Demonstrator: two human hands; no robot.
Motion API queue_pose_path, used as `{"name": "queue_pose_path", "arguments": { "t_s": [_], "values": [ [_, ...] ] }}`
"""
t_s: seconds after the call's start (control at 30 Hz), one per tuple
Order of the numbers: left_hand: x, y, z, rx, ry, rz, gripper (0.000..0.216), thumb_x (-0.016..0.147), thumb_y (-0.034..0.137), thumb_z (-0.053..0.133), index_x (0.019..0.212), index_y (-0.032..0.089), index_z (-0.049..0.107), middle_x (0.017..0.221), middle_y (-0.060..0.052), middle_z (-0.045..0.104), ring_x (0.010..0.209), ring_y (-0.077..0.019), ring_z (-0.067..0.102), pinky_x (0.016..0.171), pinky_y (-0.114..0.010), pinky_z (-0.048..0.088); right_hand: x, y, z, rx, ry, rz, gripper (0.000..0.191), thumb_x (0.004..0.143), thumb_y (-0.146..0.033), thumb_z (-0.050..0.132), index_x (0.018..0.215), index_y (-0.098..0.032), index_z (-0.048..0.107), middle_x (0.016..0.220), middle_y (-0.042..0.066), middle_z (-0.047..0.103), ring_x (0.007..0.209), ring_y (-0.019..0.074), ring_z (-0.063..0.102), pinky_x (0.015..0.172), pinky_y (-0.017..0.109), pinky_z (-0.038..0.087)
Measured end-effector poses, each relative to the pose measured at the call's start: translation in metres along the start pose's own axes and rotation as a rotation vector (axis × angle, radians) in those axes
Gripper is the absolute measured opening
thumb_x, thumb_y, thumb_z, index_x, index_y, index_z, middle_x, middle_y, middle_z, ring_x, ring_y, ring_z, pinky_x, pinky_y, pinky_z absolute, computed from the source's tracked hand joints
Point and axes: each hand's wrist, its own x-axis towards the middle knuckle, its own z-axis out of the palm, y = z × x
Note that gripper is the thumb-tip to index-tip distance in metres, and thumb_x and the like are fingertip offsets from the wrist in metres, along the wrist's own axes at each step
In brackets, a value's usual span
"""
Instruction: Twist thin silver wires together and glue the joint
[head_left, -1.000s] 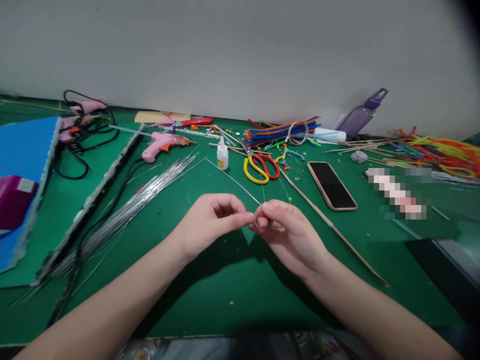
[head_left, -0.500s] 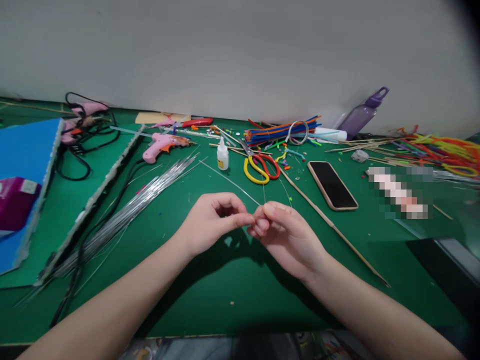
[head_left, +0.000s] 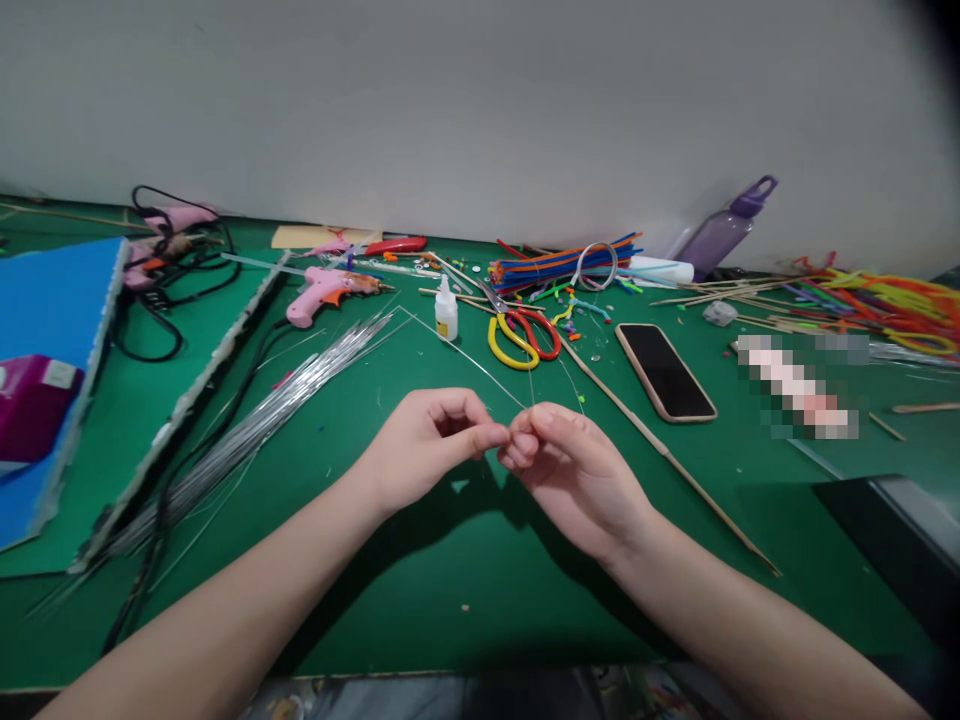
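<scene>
My left hand [head_left: 435,445] and my right hand [head_left: 581,465] meet in a pinch above the green table, fingertips touching. Thin silvery wires [head_left: 491,376] run out from between the fingers, one slanting far left and another rising toward the scissors. Both hands are closed on the wire; the exact spot where they hold it is hidden by the fingers. Just beyond them stand a small white glue bottle [head_left: 446,315] and scissors [head_left: 521,335] with yellow and red handles. A bundle of silvery wires [head_left: 277,415] lies left of my left hand.
A pink glue gun [head_left: 319,293] with a black cord lies at left, near a blue board [head_left: 52,290]. To the right are a bamboo stick [head_left: 637,425], a phone [head_left: 666,372] and a dark box [head_left: 892,520]. Pipe cleaners [head_left: 555,263] and a purple bottle [head_left: 727,235] sit at the back.
The pinched fingertips have shifted very slightly, and the long wire's far end has swung a little upward, now crossing by the glue bottle. The grip looks the same.
</scene>
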Motion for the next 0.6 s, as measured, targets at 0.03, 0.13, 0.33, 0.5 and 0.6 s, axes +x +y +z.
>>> {"name": "queue_pose_path", "arguments": {
  "t_s": [0.03, 0.13, 0.33, 0.5, 0.6],
  "values": [
    [0.0, 0.0, 0.0, 0.024, 0.006, 0.0, 0.023, 0.074, 0.028, 0.071, 0.063, 0.013, 0.059, 0.057, 0.002, 0.059, 0.053, -0.0062, 0.048, 0.051, -0.017, 0.037, 0.0, -0.001, 0.0, -0.035, 0.012, -0.007, 0.021, 0.072, -0.033, 0.075, 0.061, -0.016, 0.067, 0.058, -0.003, 0.059, 0.059, 0.0065, 0.053, 0.063, 0.021, 0.044],
    [-0.001, 0.003, -0.002, 0.112, 0.016, 0.034, 0.019, 0.077, 0.029, 0.068, 0.07, 0.013, 0.062, 0.06, 0.002, 0.058, 0.055, -0.0072, 0.05, 0.053, -0.018, 0.04, 0.002, -0.007, -0.002, -0.221, 0.079, -0.106, 0.02, 0.072, -0.029, 0.075, 0.06, -0.016, 0.067, 0.058, -0.002, 0.061, 0.059, 0.0073, 0.054, 0.061, 0.021, 0.043],
    [-0.004, 0.007, -0.003, 0.192, 0.028, 0.052, 0.02, 0.081, 0.031, 0.065, 0.073, 0.013, 0.064, 0.059, 0.004, 0.053, 0.052, -0.0058, 0.042, 0.048, -0.017, 0.034, 0.003, -0.014, -0.005, -0.31, 0.105, -0.188, 0.016, 0.073, -0.029, 0.076, 0.064, -0.018, 0.067, 0.056, -0.003, 0.058, 0.048, 0.0051, 0.046, 0.047, 0.02, 0.036],
    [-0.004, 0.008, -0.002, 0.155, 0.009, 0.02, 0.022, 0.082, 0.032, 0.064, 0.071, 0.013, 0.062, 0.056, 0.004, 0.051, 0.051, -0.0056, 0.041, 0.047, -0.017, 0.031, 0.002, -0.01, -0.003, -0.22, 0.128, -0.176, 0.013, 0.071, -0.027, 0.076, 0.066, -0.017, 0.068, 0.056, -0.002, 0.058, 0.049, 0.0054, 0.047, 0.047, 0.02, 0.036],
    [-0.004, 0.007, 0.0, 0.109, 0.004, 0.017, 0.022, 0.082, 0.03, 0.064, 0.069, 0.013, 0.061, 0.056, 0.005, 0.051, 0.052, -0.0054, 0.041, 0.048, -0.017, 0.031, 0.001, -0.007, 0.0, -0.152, 0.148, -0.179, 0.013, 0.072, -0.026, 0.075, 0.066, -0.017, 0.068, 0.058, -0.002, 0.056, 0.05, 0.0052, 0.047, 0.048, 0.019, 0.036]
  ]
}}
